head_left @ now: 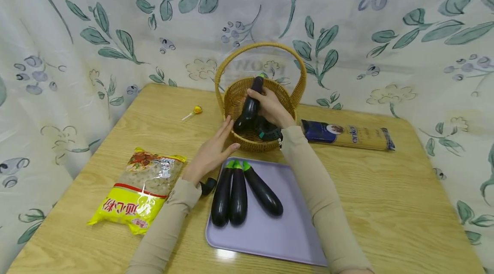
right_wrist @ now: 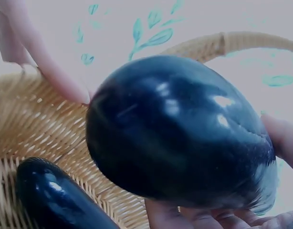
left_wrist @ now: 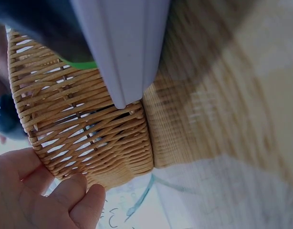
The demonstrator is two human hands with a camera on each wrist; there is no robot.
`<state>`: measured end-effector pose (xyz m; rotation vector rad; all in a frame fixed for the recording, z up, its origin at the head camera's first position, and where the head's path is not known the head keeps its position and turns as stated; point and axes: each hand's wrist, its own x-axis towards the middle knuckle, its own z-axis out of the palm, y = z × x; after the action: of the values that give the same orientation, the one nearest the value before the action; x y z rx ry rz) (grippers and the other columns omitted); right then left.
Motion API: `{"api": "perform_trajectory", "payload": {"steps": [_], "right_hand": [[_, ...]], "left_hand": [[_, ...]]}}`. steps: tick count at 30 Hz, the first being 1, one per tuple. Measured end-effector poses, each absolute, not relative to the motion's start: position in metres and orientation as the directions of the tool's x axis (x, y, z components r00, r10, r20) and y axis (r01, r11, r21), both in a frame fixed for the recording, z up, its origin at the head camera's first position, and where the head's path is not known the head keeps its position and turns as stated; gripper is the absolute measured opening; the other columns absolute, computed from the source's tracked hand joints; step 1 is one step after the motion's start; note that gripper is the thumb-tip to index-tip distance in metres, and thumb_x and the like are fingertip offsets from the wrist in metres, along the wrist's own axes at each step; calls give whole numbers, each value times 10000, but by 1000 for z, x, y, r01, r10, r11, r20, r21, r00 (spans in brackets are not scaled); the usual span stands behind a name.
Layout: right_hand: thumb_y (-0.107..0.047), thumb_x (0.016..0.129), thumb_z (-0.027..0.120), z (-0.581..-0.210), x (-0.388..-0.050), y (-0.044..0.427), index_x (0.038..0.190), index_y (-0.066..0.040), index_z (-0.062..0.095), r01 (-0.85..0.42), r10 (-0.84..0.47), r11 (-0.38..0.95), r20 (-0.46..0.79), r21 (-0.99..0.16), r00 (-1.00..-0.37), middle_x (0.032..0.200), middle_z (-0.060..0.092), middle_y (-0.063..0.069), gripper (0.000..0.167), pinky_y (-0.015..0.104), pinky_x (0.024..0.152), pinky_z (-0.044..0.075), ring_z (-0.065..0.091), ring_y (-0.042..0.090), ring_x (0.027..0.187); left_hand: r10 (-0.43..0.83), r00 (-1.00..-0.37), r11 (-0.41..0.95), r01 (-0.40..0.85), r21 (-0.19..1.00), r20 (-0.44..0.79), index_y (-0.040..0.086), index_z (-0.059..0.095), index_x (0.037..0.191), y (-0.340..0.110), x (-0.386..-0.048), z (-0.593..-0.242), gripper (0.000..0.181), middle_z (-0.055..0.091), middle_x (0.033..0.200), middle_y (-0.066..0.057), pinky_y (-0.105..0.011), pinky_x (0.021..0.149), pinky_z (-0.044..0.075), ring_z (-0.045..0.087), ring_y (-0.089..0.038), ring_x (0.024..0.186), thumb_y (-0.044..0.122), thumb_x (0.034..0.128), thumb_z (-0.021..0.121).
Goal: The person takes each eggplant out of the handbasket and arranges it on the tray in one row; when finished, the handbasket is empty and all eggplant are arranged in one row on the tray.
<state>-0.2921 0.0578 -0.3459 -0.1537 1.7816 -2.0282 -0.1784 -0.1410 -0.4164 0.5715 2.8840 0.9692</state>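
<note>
Table: a pale wood-grain top (head_left: 386,205), with a bright patch of glare just beyond the front edge of the tray.
Room: white cloth (head_left: 347,46) behind the table and along both sides, printed with green leaves, blue berries and loosely outlined flowers; soft folds at the left.
Basket: woven wicker (head_left: 254,144), upright near the back of the table, its tall handle arching in front of the cloth.
Held eggplant: dark and glossy (head_left: 250,111), tilted over the basket's opening, green stem end uppermost.
Right hand: thumb and fingers (head_left: 272,104) curled round the held eggplant, gripping it above the basket.
Left hand: fingers (head_left: 211,152) mostly straight, thumb spread away from them, fingertips at the basket's left rim.
Basket contents: another eggplant (right_wrist: 60,195) lies inside, seen from the right wrist.
Tray: flat, lilac, round-cornered (head_left: 278,239), in front of the basket.
Tray contents: three eggplants (head_left: 265,192), stems toward the basket; two lie side by side at the left, the third slants to the right.
Left of table: a yellow-and-clear bag of pasta (head_left: 143,188) lies flat; farther back, a yellow lollipop (head_left: 197,109).
Right of table: a long blue-ended spaghetti pack (head_left: 347,134), just beside the basket.
</note>
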Motion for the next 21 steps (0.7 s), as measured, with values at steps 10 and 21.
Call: {"api": "perform_trajectory", "payload": {"steps": [10,21], "right_hand": [[-233,1022,485,-344,-258,85,1530,-90,194,298,-435,-112,-223,-948,-872,1485,373,229,602,510,1111,382,456,349,1349],[-244,1024,474,-342,-225,109,1512,-98,256,260,-512,-92,-178,-961,-841,1229,547,76,554,435,976,518,633,150,1070]], "left_hand": [[349,-935,736,312,600,58,294,1,1567,-144,-176,-418,791,-52,1644,88,-595,1037,407,374,-401,1394,664,954,336],[359,-931,732,323,600,62,297,-5,1565,-142,-178,-415,805,-44,1650,57,-594,1027,418,410,-418,1365,693,940,311]]}}
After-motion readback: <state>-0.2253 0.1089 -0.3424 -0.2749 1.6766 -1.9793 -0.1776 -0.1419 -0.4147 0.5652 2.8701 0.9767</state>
